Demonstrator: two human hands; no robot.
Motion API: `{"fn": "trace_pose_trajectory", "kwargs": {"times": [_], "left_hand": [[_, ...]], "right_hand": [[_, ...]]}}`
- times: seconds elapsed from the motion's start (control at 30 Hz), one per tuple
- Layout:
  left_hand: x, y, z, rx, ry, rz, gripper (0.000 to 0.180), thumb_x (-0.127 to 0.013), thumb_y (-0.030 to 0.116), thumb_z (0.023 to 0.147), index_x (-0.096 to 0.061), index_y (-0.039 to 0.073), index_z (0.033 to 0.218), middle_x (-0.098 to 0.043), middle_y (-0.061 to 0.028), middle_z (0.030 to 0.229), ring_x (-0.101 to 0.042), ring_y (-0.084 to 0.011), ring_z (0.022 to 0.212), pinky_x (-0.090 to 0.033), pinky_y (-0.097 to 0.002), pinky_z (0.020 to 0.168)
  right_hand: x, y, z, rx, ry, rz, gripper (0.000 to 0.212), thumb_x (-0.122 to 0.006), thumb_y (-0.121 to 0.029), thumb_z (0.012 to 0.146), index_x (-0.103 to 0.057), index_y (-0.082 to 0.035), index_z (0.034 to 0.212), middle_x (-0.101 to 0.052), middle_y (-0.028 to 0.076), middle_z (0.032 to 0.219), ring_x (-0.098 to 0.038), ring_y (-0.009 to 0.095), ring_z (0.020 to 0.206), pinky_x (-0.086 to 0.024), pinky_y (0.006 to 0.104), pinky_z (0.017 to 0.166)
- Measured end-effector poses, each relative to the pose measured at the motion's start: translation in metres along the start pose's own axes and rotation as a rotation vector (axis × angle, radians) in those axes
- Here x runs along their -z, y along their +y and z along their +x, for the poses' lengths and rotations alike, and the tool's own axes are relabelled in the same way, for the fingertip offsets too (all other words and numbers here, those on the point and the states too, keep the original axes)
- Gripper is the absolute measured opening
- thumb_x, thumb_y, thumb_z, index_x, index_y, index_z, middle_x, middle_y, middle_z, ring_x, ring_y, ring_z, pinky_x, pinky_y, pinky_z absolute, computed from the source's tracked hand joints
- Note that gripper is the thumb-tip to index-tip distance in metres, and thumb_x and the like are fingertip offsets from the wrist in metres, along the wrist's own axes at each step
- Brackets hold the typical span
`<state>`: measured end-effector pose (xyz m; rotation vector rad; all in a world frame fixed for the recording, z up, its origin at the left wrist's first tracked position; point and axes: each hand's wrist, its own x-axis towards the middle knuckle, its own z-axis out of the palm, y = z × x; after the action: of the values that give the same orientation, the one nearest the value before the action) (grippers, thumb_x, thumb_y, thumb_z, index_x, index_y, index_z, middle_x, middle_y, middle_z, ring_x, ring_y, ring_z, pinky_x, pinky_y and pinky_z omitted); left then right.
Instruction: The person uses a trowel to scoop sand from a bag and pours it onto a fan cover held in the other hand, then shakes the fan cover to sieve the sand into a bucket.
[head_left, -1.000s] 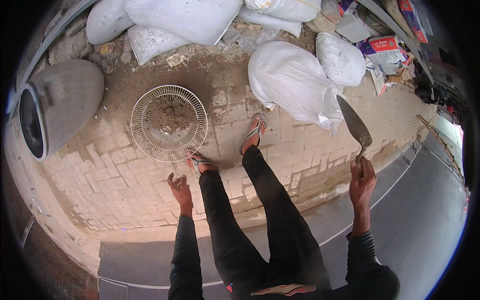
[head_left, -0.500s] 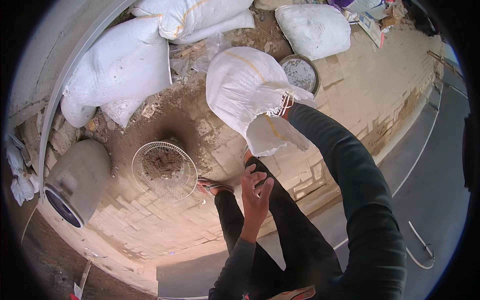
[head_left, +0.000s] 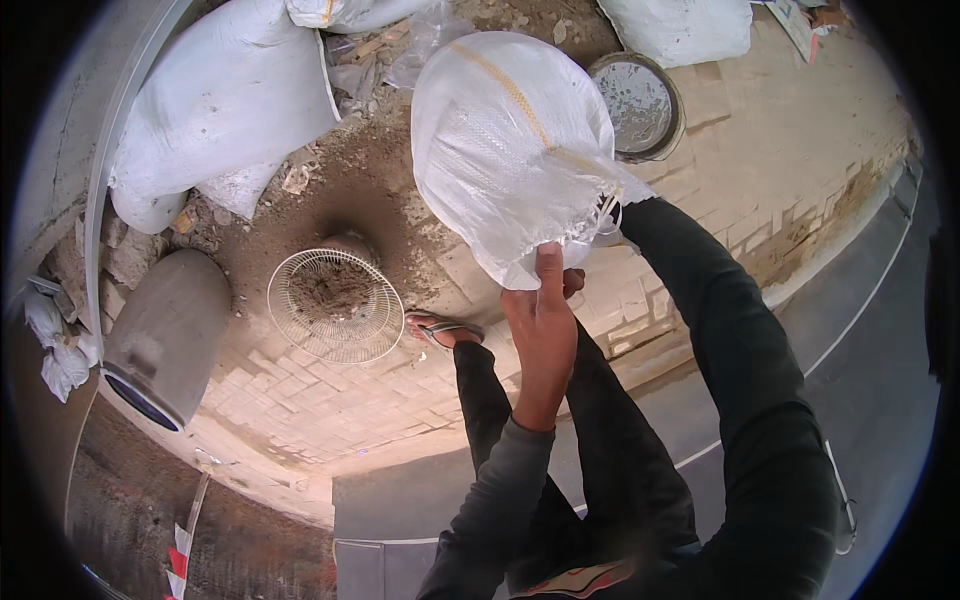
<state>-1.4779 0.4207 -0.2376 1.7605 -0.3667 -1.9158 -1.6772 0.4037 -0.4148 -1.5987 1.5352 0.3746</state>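
Observation:
A bulging white woven sack (head_left: 500, 130) with an orange stripe stands in front of me on the paving. Its loose mouth is bunched towards me, with white string (head_left: 606, 208) at the gathered part. My left hand (head_left: 540, 335) is closed on the lower edge of the mouth, its thumb pointing up against the fabric. My right arm (head_left: 700, 290) in its dark sleeve reaches to the bunched neck from the right. The right hand is hidden by the fabric there, which is drawn together around its grip.
A wire basket-like guard (head_left: 335, 305) holding brown debris sits left of my sandalled foot (head_left: 440, 328). Further left lies a grey rounded container (head_left: 170, 335). More filled white sacks (head_left: 225, 110) line the back. A round grey-crusted pan (head_left: 635, 105) is behind the sack's right side.
My left hand has moved up from in front of my legs and taken hold of the sack's mouth. The view has shifted closer to the sack, and its loose flap is now gathered.

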Motion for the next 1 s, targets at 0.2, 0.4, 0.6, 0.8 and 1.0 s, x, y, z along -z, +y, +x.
{"fn": "trace_pose_trajectory", "kwargs": {"times": [0.2, 0.4, 0.6, 0.8, 1.0], "left_hand": [[0.010, 0.013, -0.021, -0.038, -0.036, 0.120, 0.041, -0.050, 0.035, 0.105, -0.064, -0.003, 0.096, -0.055, -0.0026, 0.072, -0.046, -0.0105, 0.066, -0.038, -0.0277, 0.062], [0.031, 0.029, -0.024, -0.044, -0.072, 0.322, 0.040, -0.051, 0.034, 0.105, -0.060, -0.002, 0.090, -0.053, -0.0031, 0.071, -0.048, -0.0112, 0.066, -0.039, -0.0287, 0.062], [0.025, 0.023, -0.022, -0.129, -0.076, 0.431, 0.037, -0.050, 0.030, 0.106, -0.060, -0.003, 0.092, -0.055, -0.0035, 0.069, -0.050, -0.0115, 0.062, -0.039, -0.0285, 0.058], [0.042, 0.027, -0.024, -0.232, -0.030, 0.583, 0.030, -0.057, 0.027, 0.101, -0.060, -0.002, 0.094, -0.054, -0.0063, 0.060, -0.052, -0.0143, 0.053, -0.042, -0.0342, 0.052], [0.054, 0.044, -0.047, -0.356, -0.021, 0.664, 0.032, -0.068, 0.032, 0.096, -0.055, 0.003, 0.100, -0.060, -0.0081, 0.069, -0.056, -0.0174, 0.058, -0.046, -0.0331, 0.057]], "right_hand": [[-0.011, -0.008, 0.004, -0.009, 0.026, 0.011, 0.040, -0.051, -0.018, 0.096, -0.056, -0.006, 0.134, -0.062, 0.020, 0.128, -0.057, 0.036, 0.120, -0.044, 0.0447, 0.104], [-0.017, -0.023, 0.014, 0.018, 0.048, 0.057, 0.039, -0.050, -0.018, 0.097, -0.055, -0.005, 0.133, -0.061, 0.021, 0.128, -0.057, 0.038, 0.118, -0.045, 0.0447, 0.103], [-0.013, -0.028, -0.002, 0.089, -0.020, 0.136, 0.037, -0.049, -0.018, 0.099, -0.055, -0.004, 0.133, -0.060, 0.022, 0.128, -0.057, 0.039, 0.117, -0.045, 0.0448, 0.103], [0.004, -0.039, -0.046, 0.147, -0.125, 0.159, 0.036, -0.048, -0.018, 0.100, -0.055, -0.004, 0.133, -0.060, 0.022, 0.128, -0.057, 0.041, 0.115, -0.045, 0.0448, 0.102], [0.123, -0.089, -0.132, 0.161, -0.001, 0.374, 0.024, -0.053, -0.019, 0.100, -0.063, 0.003, 0.094, -0.063, 0.022, 0.083, -0.060, 0.037, 0.077, -0.048, 0.0438, 0.073]]}}
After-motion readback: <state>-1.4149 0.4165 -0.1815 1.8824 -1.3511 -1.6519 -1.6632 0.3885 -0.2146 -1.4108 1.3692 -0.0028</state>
